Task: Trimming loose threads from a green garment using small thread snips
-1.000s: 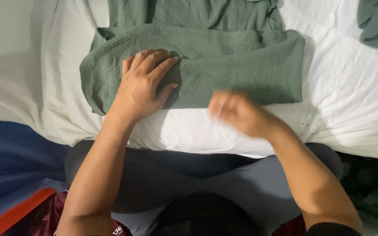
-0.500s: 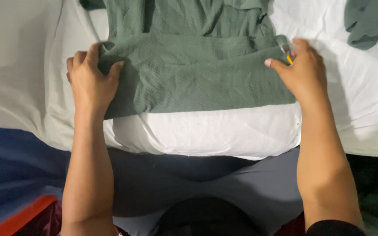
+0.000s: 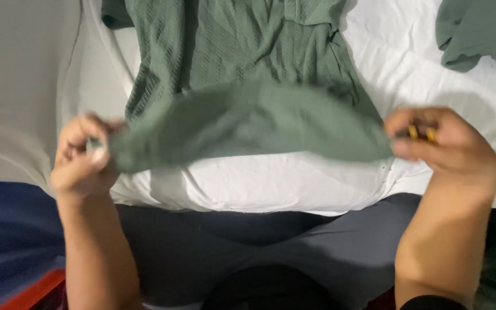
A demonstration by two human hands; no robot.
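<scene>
Item: green textured knit top [image 3: 242, 74], spread on a bed under a white sheet [image 3: 443, 86], its body running from the near edge toward the far edge, about midway across. The lower hem is lifted off the sheet and blurred, stretched between both hands just above the near edge.

Left hand [image 3: 81, 161]: grip closed on the left end of the raised hem, fingers curled round the cloth.

Right hand [image 3: 443, 143]: grip closed on the right end of the hem, thumb and fingers pinching the cloth; a small yellow and dark object [image 3: 422, 132] shows between the fingers, too blurred to tell what it is.

Also present: second green garment [image 3: 480, 31], bunched at the far right corner of the sheet, well apart from the top. Grey trousers [image 3: 248, 252] on the person's legs against the near edge.
</scene>
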